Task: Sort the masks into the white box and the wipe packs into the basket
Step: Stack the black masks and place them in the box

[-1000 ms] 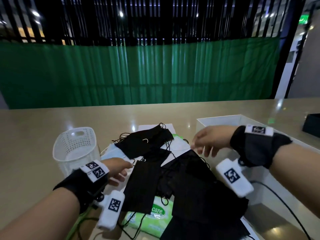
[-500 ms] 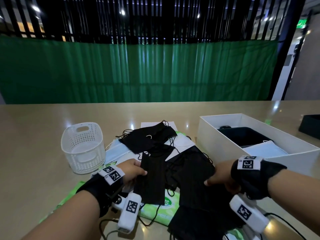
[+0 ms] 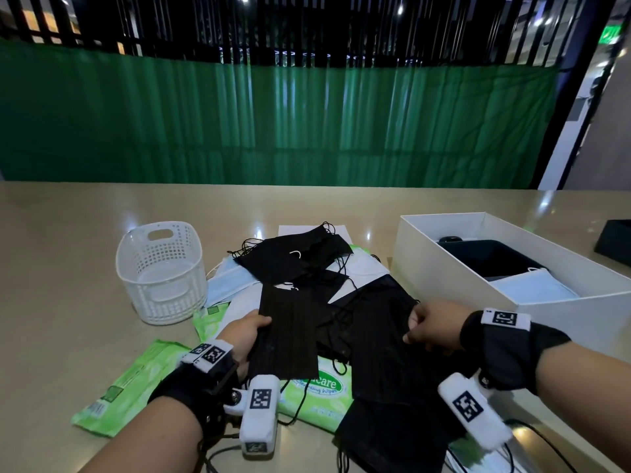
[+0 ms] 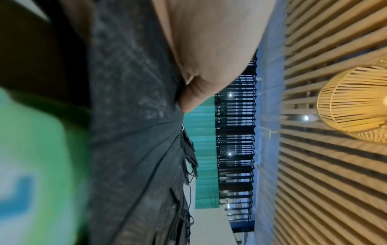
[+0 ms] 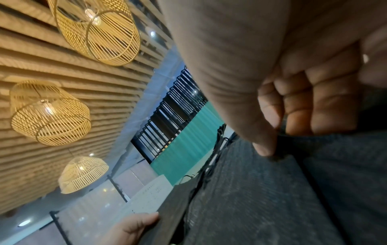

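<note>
A heap of black masks point(image 3: 307, 264) lies mid-table over green wipe packs point(image 3: 317, 387). My left hand point(image 3: 259, 322) grips the left edge of one flat black mask point(image 3: 286, 336); in the left wrist view the thumb point(image 4: 199, 92) presses on that mask point(image 4: 130, 116). My right hand point(image 3: 411, 327) pinches the right edge of another black mask point(image 3: 379, 339); its curled fingers point(image 5: 266, 145) close on the fabric point(image 5: 272, 190) in the right wrist view. The white basket point(image 3: 160, 271) stands on the left. On the right, the white box point(image 3: 440, 274) holds black and pale masks.
A second wipe pack point(image 3: 126, 380) lies loose at the near left and a third point(image 3: 208, 319) peeks out by the basket. Pale blue masks point(image 3: 225, 281) sit under the heap. A dark object point(image 3: 614, 237) is at the far right edge. Cables trail near the table's front edge.
My right hand came back from over the white box to the heap and took hold of a black mask's edge. My left hand shifted right and gripped another black mask.
</note>
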### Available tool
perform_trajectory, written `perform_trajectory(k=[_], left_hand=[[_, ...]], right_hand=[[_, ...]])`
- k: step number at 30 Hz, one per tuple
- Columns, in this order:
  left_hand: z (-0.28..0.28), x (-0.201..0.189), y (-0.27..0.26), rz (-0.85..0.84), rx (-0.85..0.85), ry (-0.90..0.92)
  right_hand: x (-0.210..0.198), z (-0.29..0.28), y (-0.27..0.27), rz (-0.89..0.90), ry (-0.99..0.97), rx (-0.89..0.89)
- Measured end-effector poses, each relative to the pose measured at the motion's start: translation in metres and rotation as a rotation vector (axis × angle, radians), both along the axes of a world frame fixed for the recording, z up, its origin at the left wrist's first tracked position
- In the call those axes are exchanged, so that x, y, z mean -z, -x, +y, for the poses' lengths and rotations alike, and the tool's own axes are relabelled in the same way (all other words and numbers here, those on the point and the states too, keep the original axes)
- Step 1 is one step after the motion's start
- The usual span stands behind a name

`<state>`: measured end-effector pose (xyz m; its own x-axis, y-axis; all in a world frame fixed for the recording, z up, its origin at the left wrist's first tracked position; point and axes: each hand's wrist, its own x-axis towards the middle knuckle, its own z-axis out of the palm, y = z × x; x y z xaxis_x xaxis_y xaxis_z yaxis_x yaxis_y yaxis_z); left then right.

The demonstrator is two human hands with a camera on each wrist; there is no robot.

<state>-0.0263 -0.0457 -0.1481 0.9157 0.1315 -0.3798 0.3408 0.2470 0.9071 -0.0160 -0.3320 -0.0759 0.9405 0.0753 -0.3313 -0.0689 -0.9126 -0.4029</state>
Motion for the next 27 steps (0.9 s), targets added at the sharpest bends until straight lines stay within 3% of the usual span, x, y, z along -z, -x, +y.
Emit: perform_trajectory(k=[5, 10, 19, 23, 27], left_hand=[[0.010, 0.006, 0.001, 0.016, 0.018, 0.250], [0.009, 0.003, 0.006, -0.014, 0.084, 0.348], [0.010, -0.003, 0.016, -0.159, 0.102, 0.545], [0.009, 0.001, 0.015, -0.139, 0.084, 0.546], [0.008, 0.005, 0.012, -0.194, 0.013, 0.506]], right_hand=[[-0.024, 0.012, -0.002, -0.180, -0.295, -0.005], [-0.055, 0.036, -0.001, -0.282, -0.642, -0.044], [-0.064, 0.096, 0.002, -0.244, -1.017, 0.006], [-0.063, 0.108, -0.004, -0.315, -0.934, 0.055], [-0.055, 0.088, -0.015, -0.330, -0.394, -0.011]])
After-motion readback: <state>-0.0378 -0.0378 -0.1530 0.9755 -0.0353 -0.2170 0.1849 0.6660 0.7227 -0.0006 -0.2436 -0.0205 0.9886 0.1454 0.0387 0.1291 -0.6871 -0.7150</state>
